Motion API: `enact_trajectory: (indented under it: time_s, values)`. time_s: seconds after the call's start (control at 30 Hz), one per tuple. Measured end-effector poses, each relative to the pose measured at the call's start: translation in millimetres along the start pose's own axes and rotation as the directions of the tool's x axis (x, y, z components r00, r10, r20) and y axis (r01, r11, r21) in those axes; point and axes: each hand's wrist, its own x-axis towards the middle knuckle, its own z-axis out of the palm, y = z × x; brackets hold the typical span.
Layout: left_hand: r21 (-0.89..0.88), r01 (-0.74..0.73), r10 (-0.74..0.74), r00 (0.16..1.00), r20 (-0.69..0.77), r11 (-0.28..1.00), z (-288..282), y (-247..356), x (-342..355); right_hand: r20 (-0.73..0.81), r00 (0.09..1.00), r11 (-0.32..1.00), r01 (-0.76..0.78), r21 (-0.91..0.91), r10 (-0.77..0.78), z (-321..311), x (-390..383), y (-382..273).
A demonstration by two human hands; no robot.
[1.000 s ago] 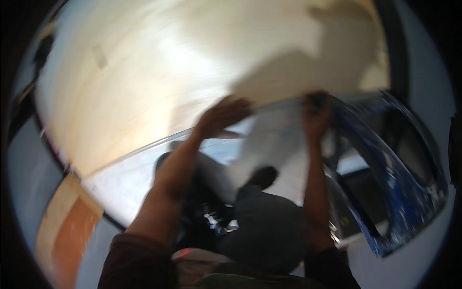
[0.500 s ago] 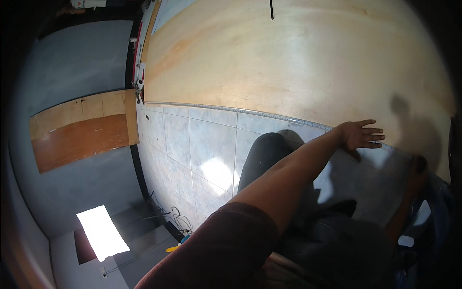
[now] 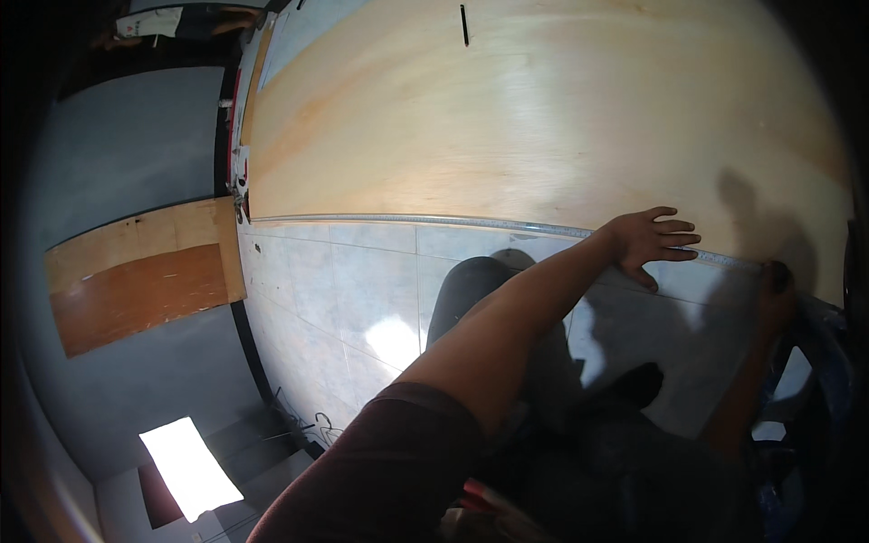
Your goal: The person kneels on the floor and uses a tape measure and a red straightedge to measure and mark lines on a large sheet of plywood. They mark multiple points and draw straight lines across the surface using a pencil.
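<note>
A long silver measuring tape runs along the lower edge of a pale plywood sheet. My left hand lies with spread fingers across the tape and the sheet's edge. At the tape's right end, my right hand is in shadow, closed on a small dark object, perhaps the tape's case; I cannot make it out. My knee rests beside the sheet on pale floor tiles.
A blue plastic-looking frame stands beside my right arm. A brown wooden panel is on the grey wall at left, above a bright rectangle. Wires and small clutter lie at the left edges. A short black bar is on the sheet.
The view has swung to the left, showing more wall and less of the blue frame. My left hand's fingers have spread out; my right hand stays by the tape's end.
</note>
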Motion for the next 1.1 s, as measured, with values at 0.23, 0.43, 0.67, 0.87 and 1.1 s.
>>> enact_trajectory:
  time_s: [0.23,0.43,0.67,0.87,1.1]
  values:
    - [-0.052,0.021,-0.022,1.000,-0.017,0.998,8,10,10,0.027,0.983,0.978,0.185,-0.100,-0.183,-94,-27,-63]
    - [-0.024,0.162,-0.163,0.985,-0.058,0.987,-29,13,18,-0.154,0.986,0.965,0.106,0.238,-0.071,-33,-44,-89]
    - [-0.027,0.157,-0.145,0.957,0.253,0.987,-54,-17,69,-0.057,0.997,0.923,-0.032,0.383,0.058,-50,-44,-124]
    - [0.166,0.019,-0.088,0.903,0.420,0.986,-75,-8,134,-0.022,0.998,0.918,-0.052,0.392,0.066,-55,-42,-114]
    - [0.269,-0.162,-0.055,0.759,0.649,0.950,-76,-3,189,0.003,0.995,0.920,-0.091,0.380,0.097,-54,-44,-112]
